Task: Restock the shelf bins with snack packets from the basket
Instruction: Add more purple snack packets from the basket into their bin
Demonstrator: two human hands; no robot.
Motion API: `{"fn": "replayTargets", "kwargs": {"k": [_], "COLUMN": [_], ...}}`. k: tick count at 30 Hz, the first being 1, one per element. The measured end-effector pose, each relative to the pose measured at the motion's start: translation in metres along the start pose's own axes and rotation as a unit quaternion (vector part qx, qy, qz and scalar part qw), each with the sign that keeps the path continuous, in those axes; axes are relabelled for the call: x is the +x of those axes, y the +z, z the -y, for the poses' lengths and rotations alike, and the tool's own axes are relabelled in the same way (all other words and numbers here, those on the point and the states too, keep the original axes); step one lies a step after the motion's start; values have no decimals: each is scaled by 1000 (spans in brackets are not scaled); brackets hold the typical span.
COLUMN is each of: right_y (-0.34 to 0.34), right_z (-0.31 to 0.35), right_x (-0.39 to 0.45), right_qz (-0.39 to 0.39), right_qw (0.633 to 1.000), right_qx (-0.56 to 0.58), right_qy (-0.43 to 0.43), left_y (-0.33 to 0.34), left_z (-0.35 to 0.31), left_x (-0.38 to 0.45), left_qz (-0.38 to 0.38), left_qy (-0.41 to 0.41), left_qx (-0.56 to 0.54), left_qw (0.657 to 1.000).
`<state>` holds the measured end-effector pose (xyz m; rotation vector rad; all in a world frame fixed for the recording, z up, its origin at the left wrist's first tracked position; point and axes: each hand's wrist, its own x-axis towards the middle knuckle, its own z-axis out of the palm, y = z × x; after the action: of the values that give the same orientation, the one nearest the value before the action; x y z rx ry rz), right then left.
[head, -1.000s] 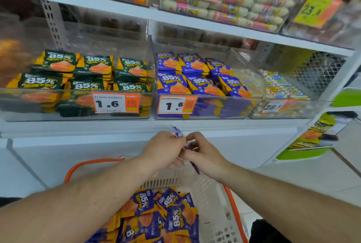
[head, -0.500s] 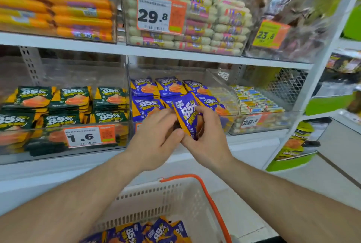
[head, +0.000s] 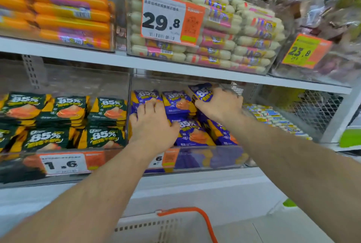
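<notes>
Both hands reach into the clear middle bin (head: 214, 158) on the lower shelf, which holds stacks of purple snack packets (head: 192, 133) marked 85%. My left hand (head: 152, 123) lies flat with spread fingers on the packets at the bin's left side. At the back right of the bin, my right hand (head: 220, 106) grips a purple packet (head: 202, 91) by its lower edge, tilted up. Only the rim of the white basket (head: 162, 225) with its orange handle (head: 203, 217) shows at the bottom.
Left of it, a clear bin of green 85% packets (head: 64, 117) carries a 1.6 price tag (head: 62, 164). To the right is a bin of small white-blue packets (head: 273, 115). The upper shelf (head: 136, 63) carries orange sausages (head: 68, 16) and white sausages (head: 224, 33).
Both hands rose from the basket to the shelf with a purple packet, then parted: the right carried the packet to the bin's back right, the left came down on the stacked packets.
</notes>
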<state>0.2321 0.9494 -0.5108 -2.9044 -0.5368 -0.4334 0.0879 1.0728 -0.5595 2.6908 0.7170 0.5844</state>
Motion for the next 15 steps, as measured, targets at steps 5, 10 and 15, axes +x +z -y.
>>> {"fn": "replayTargets", "kwargs": {"k": [5,10,15], "right_y": [25,43,54], "right_z": [4,4,6], "right_x": [44,61,66], "right_qz": [36,39,84], "right_qw": [995,989,989], "right_qx": [-92,-139,-122], "right_qy": [-17,-34,-4], "left_y": [3,1,1], "left_z": [1,1,2], "left_x": [-2,-2,-3], "left_qz": [-29,-9,-5], "left_qy": [4,5,7], "left_qx": [-1,-14,-25], "left_qw": [1000,1000,1000]}}
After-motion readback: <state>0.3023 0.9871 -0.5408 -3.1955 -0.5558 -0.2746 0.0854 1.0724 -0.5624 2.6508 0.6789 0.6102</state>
